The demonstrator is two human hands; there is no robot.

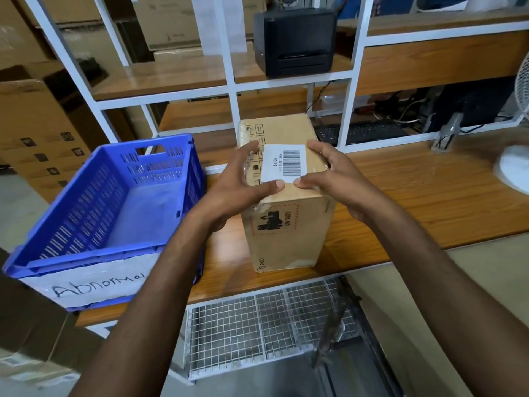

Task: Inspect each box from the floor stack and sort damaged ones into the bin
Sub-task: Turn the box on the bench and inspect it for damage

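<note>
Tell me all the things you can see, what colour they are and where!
cardboard box: one, brown, upright on the bench, middle
barcode label: one, white, on the box's top
bin: one, blue, left on the bench, paper marked "Abnormal" on its front
bench: one, wooden brown, across the middle
printer: one, black, on the shelf above
keyboard: one, black, behind the box to the right
fan: one, white, right edge
wire rack: one, pale, under the bench
cartons: several, brown, stacked far left
left hand: one, grip on the box's top left
right hand: one, grip on the box's top right
</note>
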